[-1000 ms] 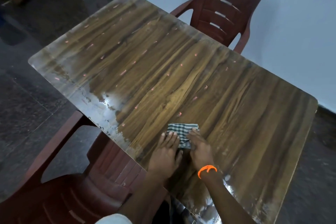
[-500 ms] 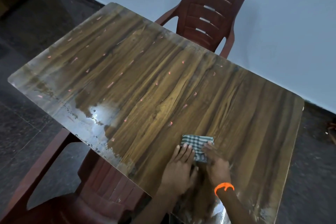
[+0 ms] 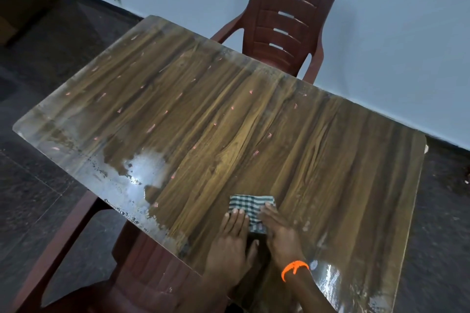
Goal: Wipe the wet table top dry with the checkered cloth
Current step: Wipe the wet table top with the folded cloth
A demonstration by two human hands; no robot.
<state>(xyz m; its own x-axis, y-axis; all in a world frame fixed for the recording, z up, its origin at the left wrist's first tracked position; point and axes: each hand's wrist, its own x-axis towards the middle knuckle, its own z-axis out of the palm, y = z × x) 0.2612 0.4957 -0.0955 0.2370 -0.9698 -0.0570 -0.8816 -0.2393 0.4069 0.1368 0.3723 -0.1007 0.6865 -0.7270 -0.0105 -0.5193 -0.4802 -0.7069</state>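
A folded green-and-white checkered cloth lies flat on the brown wood-grain table top, close to the near edge. My left hand presses on the cloth's near left part with straight fingers. My right hand, with an orange band at the wrist, lies flat on the cloth's near right part. A shiny wet patch covers the table's near left edge. Another wet patch glistens at the near right corner.
A dark red plastic chair stands behind the table against the pale wall. A second red chair is tucked under the near left side. Dark tiled floor surrounds the table.
Both hands have kept flat on the cloth and slid it a little to the right along the near edge. The camera view has swung, showing more of the far chair.
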